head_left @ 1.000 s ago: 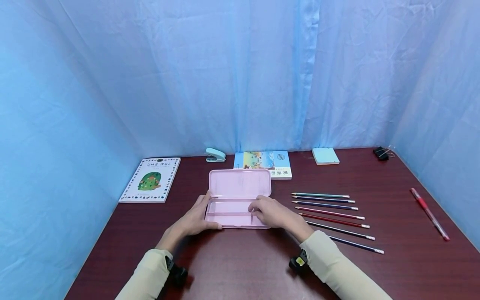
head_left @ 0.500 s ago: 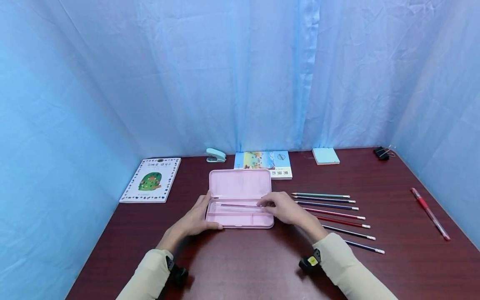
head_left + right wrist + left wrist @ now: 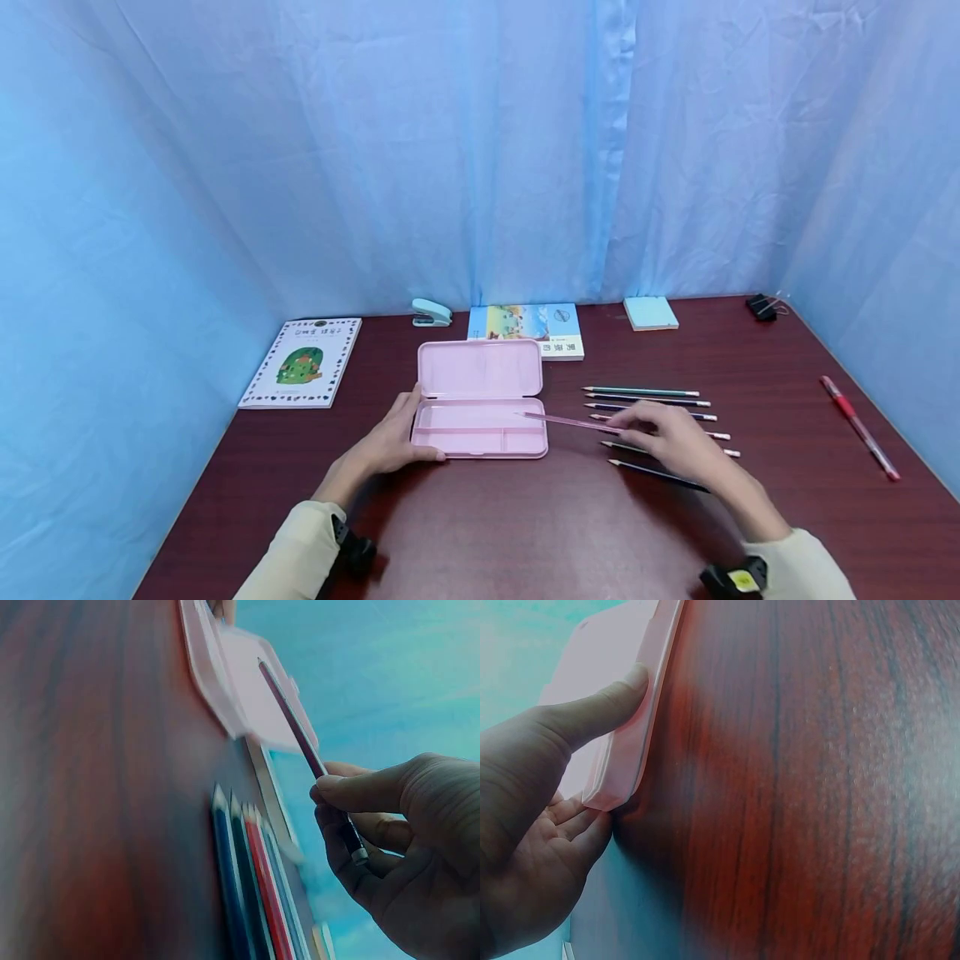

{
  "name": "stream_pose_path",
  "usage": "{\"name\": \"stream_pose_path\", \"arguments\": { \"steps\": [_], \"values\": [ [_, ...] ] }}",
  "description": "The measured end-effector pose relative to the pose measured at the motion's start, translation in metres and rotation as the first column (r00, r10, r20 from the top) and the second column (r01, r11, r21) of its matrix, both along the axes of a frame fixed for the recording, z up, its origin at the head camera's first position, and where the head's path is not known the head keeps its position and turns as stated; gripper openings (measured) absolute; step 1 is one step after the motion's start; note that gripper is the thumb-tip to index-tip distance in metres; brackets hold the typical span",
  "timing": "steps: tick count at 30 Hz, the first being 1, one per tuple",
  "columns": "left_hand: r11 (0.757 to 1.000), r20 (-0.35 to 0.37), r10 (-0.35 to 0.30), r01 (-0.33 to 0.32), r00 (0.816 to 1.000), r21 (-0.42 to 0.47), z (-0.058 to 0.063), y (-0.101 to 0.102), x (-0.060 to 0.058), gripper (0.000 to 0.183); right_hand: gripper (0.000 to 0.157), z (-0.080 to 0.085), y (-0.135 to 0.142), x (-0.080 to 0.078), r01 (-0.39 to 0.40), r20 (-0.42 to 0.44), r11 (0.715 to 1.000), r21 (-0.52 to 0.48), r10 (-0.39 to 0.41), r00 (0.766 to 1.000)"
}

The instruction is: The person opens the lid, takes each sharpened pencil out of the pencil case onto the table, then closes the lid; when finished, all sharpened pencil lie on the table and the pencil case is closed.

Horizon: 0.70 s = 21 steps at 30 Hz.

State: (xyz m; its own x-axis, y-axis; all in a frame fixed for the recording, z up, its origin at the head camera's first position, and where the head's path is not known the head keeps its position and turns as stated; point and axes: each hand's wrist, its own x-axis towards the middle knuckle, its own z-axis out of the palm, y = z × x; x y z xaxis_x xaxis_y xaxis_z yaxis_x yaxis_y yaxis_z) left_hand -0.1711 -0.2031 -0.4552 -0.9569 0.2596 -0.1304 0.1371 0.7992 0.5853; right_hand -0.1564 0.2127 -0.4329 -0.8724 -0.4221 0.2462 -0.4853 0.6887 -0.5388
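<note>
A pink pencil case (image 3: pixel 480 369) lies with its lid raised in the middle of the table. At its left end my left hand (image 3: pixel 386 440) grips it, the thumb (image 3: pixel 611 709) on the front edge and the other fingers at the side. My right hand (image 3: pixel 671 437) pinches a dark reddish pencil (image 3: pixel 291 720) near its eraser end. In the head view that pencil (image 3: pixel 566 421) slants left, its tip over the case's right end. Under and around the right hand lie several pencils (image 3: pixel 641 392), side by side, partly covered by it. No other pencil shows inside the case.
Behind the case lie a picture book (image 3: pixel 525 323) and a mint stapler (image 3: pixel 431 313). Another book (image 3: pixel 300 364) is at the left. To the right are a sticky-note pad (image 3: pixel 651 313), a black binder clip (image 3: pixel 762 307) and a red pen (image 3: pixel 858 427). Curtains (image 3: pixel 525 150) surround the table.
My right hand has lifted the pencil out of the case and carried it right, over the row of pencils. The left hand has stayed at the case's left end.
</note>
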Motion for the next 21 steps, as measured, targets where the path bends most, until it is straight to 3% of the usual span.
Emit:
{"name": "stream_pose_path", "arguments": {
  "steps": [12,21],
  "values": [
    [1.000,0.009,-0.003,0.002,1.000,0.004,0.001,0.001,0.001,0.120,0.022,-0.017,0.071,0.062,0.122,0.033,0.992,0.032,-0.123,0.992],
    [1.000,-0.011,-0.005,0.005,1.000,0.001,0.001,0.001,0.001,0.119,0.024,-0.021,0.094,0.088,0.177,0.075,0.984,0.029,-0.179,0.981]
  ]
}}
